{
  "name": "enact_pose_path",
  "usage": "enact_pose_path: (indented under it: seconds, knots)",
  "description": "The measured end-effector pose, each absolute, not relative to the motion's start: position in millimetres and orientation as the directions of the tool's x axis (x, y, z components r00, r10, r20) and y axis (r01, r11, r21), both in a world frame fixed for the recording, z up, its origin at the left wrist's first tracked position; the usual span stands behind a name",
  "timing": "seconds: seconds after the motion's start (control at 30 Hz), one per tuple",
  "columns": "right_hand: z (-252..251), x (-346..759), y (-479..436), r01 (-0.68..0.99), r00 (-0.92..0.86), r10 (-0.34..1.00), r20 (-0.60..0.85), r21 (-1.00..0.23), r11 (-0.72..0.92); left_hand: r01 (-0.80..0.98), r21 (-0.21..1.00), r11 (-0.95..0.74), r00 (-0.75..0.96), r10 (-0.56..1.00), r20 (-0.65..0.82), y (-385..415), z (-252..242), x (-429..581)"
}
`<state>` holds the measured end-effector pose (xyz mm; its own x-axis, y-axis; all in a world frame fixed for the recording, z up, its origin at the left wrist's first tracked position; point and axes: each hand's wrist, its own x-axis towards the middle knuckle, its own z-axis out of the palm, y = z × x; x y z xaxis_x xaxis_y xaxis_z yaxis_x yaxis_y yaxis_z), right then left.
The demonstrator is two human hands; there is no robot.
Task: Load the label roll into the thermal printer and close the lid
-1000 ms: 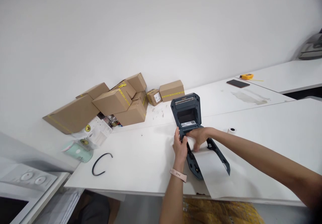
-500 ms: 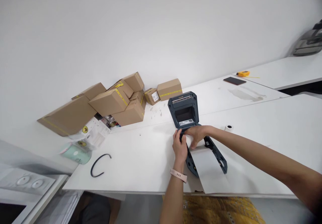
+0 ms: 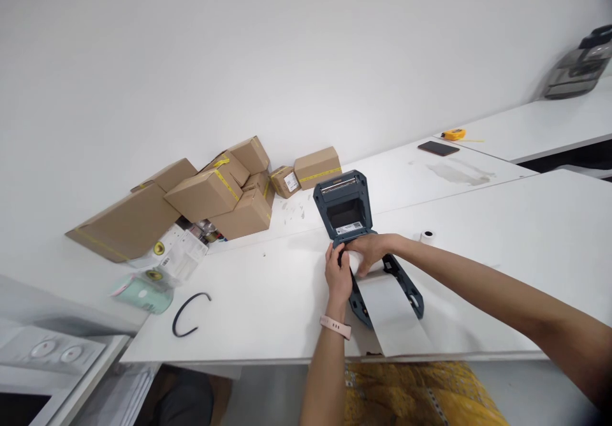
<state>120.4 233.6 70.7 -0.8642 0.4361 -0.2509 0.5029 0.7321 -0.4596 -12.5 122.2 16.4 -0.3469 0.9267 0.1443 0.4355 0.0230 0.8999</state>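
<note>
A dark blue-grey label printer (image 3: 342, 206) stands on the white table with its lid raised. Inside it lies a white label roll (image 3: 354, 262), and its paper strip (image 3: 393, 314) runs out over the front toward the table edge. My right hand (image 3: 369, 252) reaches in from the right, fingers closed over the roll. Along the printer's left side, my left hand (image 3: 338, 273) grips the body near the hinge, its fingertips beside the roll's end. The right hand covers part of the roll.
Cardboard boxes (image 3: 205, 195) are piled at the back left. A smaller white roll (image 3: 427, 237) sits right of the printer. Farther back lie a phone (image 3: 438, 148) and a yellow tape measure (image 3: 453, 134). A black curved band (image 3: 184, 314) and a green pouch (image 3: 143, 293) are at left.
The view has shifted slightly, so the table items appear a little farther left and higher. Both hands keep nearly the same hold on the printer and roll.
</note>
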Motion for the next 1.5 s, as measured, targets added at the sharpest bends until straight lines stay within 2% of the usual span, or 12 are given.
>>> enact_pose_path:
  seconds: [0.13,0.23,0.33,0.4,0.47,0.57,0.63,0.83,1.1,1.2,1.37,1.5]
  knots:
    - [87,140,222,0.468,-0.876,0.459,-0.145,-0.479,0.743,0.369,0.928,0.047,-0.331,0.94,0.084,110,14,-9]
    - [113,163,213,0.344,-0.816,0.549,0.178,-0.614,0.71,0.288,0.956,0.056,-0.32,0.947,0.041,92,12,-4]
    - [145,178,215,0.263,-0.367,0.749,0.552,-0.71,0.653,0.245,0.968,0.057,-0.378,0.925,0.041,76,15,2]
    - [164,178,227,0.259,-0.07,0.77,0.634,-0.734,0.628,0.212,0.976,0.049,-0.405,0.913,0.042,68,18,6]
    - [176,171,247,0.215,-0.008,0.804,0.594,-0.784,0.582,0.175,0.984,0.042,-0.409,0.912,0.034,62,18,9]
    - [181,155,271,0.101,-0.173,0.9,0.399,-0.902,0.419,0.19,0.98,0.055,-0.417,0.908,0.03,51,14,12]
    - [176,146,274,0.079,-0.277,0.906,0.321,-0.932,0.354,0.262,0.963,0.067,-0.418,0.907,0.051,41,11,15]
    - [150,159,226,0.106,-0.276,0.829,0.487,-0.842,0.529,0.564,0.825,-0.024,-0.313,0.919,0.241,25,23,28]
    - [108,189,164,0.014,-0.349,0.712,0.609,-0.756,0.654,0.586,0.783,-0.208,-0.097,0.942,0.322,-1,17,51]
    - [95,197,150,0.034,-0.38,0.674,0.633,-0.719,0.694,0.697,0.665,-0.27,-0.016,0.921,0.39,-22,5,53]
    - [81,205,130,0.073,-0.389,0.637,0.666,-0.667,0.742,0.86,0.367,-0.355,0.187,0.888,0.421,-34,-7,42]
    - [71,209,122,0.096,-0.402,0.613,0.681,-0.634,0.767,0.887,0.265,-0.378,0.183,0.814,0.551,-27,-17,36]
